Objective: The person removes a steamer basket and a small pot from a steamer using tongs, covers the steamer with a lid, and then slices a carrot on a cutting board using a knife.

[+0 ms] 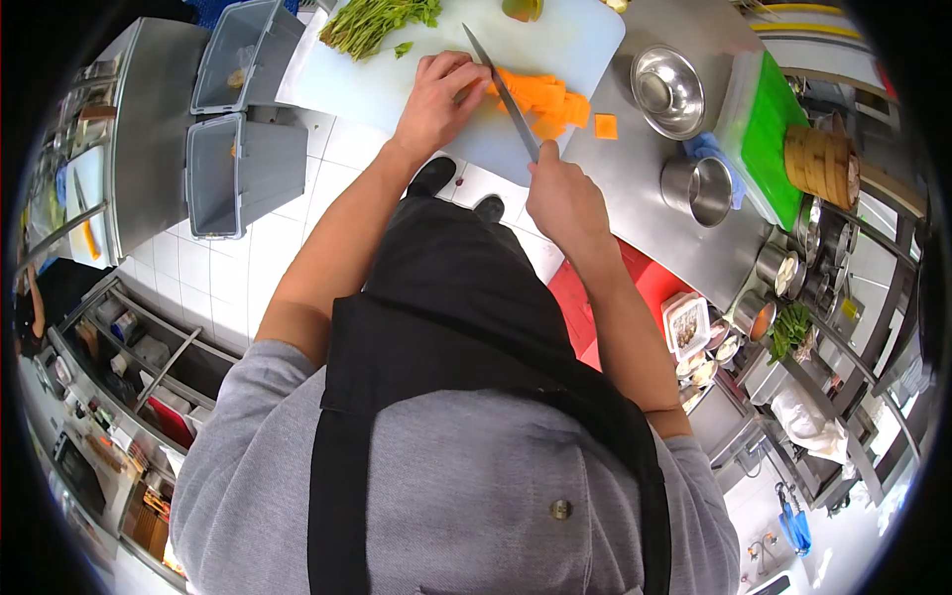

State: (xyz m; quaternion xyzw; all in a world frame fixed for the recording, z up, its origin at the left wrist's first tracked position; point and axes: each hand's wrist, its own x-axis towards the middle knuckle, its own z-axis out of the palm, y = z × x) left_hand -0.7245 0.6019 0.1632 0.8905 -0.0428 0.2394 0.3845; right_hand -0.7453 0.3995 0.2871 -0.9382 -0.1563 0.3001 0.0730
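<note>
My right hand (566,196) is closed round the handle of a kitchen knife (516,114), its blade pointing away and to the left. The blade lies against a spread of flat orange carrot slices (540,96) on a white cutting board (416,74). My left hand (439,99) is on the blade's left side, fingers curled down on the carrot at the end of the row; the fingers mostly hide that piece. One square carrot slice (605,126) lies apart on the steel counter. A bunch of green stalks (372,25) and a green-and-orange vegetable piece (522,9) sit farther up the board.
On the steel counter (635,188) to the right stand a shallow metal bowl (667,92), a metal pot (696,188), a green cutting board (773,139) and a bamboo steamer (820,167). Two grey bins (216,178) stand at left. A red container (635,288) is below the counter.
</note>
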